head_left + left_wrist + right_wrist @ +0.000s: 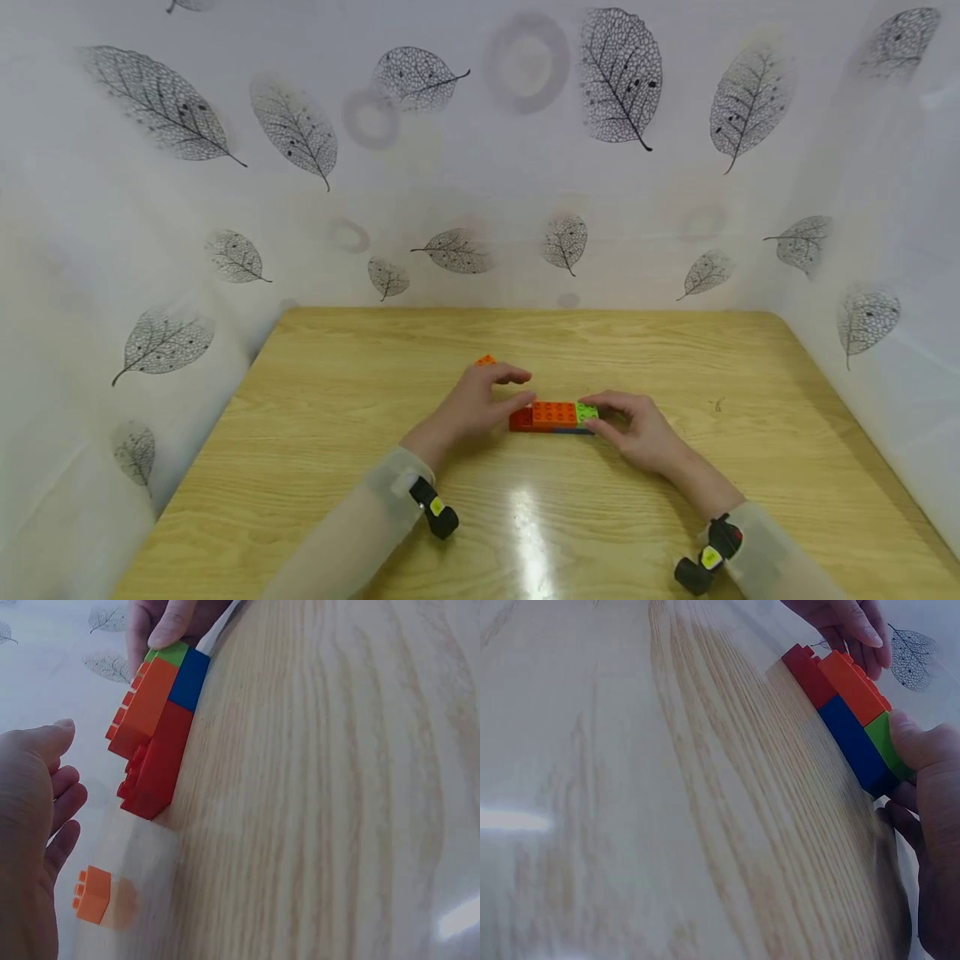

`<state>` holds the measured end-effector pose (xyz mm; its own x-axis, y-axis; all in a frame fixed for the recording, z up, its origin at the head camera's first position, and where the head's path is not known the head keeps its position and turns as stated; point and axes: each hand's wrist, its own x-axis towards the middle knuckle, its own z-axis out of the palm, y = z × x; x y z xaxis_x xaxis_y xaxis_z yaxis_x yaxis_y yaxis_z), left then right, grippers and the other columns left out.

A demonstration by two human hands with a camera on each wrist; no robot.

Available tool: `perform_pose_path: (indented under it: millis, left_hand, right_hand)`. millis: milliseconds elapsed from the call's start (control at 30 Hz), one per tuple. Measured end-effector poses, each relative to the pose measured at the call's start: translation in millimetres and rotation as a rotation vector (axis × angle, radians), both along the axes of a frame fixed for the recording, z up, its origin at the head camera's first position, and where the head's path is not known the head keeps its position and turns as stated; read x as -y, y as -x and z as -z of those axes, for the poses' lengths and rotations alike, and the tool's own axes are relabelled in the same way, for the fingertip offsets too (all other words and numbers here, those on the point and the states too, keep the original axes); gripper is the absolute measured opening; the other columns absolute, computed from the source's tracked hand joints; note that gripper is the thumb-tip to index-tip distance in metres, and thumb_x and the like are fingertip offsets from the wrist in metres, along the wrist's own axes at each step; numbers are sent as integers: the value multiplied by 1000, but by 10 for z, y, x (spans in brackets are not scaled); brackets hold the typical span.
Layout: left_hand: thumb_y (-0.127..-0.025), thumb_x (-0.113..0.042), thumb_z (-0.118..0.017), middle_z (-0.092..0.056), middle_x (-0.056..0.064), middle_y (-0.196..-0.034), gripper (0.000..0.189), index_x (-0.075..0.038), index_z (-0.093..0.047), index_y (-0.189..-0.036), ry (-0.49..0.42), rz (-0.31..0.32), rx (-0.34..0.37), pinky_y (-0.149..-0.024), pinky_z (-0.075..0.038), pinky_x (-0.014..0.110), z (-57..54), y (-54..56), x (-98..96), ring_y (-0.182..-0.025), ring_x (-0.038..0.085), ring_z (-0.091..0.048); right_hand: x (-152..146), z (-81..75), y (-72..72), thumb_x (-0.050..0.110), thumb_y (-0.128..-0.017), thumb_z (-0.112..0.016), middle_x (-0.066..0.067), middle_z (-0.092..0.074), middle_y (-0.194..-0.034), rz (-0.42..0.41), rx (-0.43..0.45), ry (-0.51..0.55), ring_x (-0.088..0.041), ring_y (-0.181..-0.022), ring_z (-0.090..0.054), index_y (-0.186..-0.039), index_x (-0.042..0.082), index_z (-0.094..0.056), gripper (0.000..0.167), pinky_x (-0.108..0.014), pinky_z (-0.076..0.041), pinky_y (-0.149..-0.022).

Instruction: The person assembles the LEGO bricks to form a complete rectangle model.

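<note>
A two-layer row of toy building bricks lies on the table. Its lower layer is a red brick (159,769) and a blue brick (855,742); on top sit an orange brick (554,414) and a lime green brick (885,739). My right hand (637,429) pinches the green end between thumb and fingers. My left hand (480,400) is held beside the red end, thumb and fingers spread with nothing between them. Past the left hand, a small loose orange brick (94,894) lies on the table, mostly hidden behind the fingers in the head view.
The wood-grain table (337,375) runs back to a white curtain (480,183) printed with grey leaves, which also hangs along both sides. A band with a small black camera (435,508) is on the left wrist, another camera (708,554) on the right.
</note>
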<state>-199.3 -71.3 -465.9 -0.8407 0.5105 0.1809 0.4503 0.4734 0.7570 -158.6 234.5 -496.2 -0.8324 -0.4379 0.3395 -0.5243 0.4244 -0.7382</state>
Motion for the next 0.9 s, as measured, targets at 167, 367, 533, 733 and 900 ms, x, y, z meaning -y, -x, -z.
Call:
perform_pose_path:
  millis: [167, 367, 533, 733, 900]
  left_hand:
    - [-100, -28, -77, -72, 5, -131, 41, -3, -72, -132, -11, -28, -16, -110, -48, 43, -5, 78, 61, -125, 24, -64]
    - [-97, -27, -81, -71, 7, -133, 44, -4, -72, -133, 15, -97, -68, -110, -48, 43, 28, 179, 139, -125, 26, -65]
    - [-95, -30, -83, -70, 6, -134, 46, -7, -72, -133, 39, -178, -74, -112, -46, 45, 80, 253, 212, -128, 26, -62]
    - [-94, -34, -84, -69, 7, -136, 51, -8, -71, -135, 63, -276, -33, -115, -43, 44, 154, 338, 267, -132, 28, -59]
    - [-92, -37, -85, -69, 8, -133, 52, -7, -72, -133, 77, -334, -9, -113, -45, 45, 219, 361, 305, -130, 30, -60]
  right_hand:
    - [-7, 27, 4, 5, -97, -78, 1, -76, -119, -11, 0, 5, -19, -108, -71, -127, 11, -76, 31, -38, -59, -91]
    - [-14, 58, -1, 4, -97, -77, 1, -75, -119, -13, 9, 17, -19, -109, -71, -128, 11, -75, 32, -37, -58, -93]
    - [-22, 53, -7, 6, -98, -77, 2, -75, -119, -6, 15, 4, -19, -109, -71, -128, 12, -75, 31, -36, -58, -92]
    - [-29, 6, -8, 7, -98, -77, 1, -75, -120, 3, 23, -2, -21, -109, -71, -129, 13, -75, 32, -36, -57, -93]
    - [-24, 7, -10, 8, -98, -77, -1, -75, -122, 1, 44, -4, -23, -114, -70, -130, 13, -75, 32, -35, -55, -98]
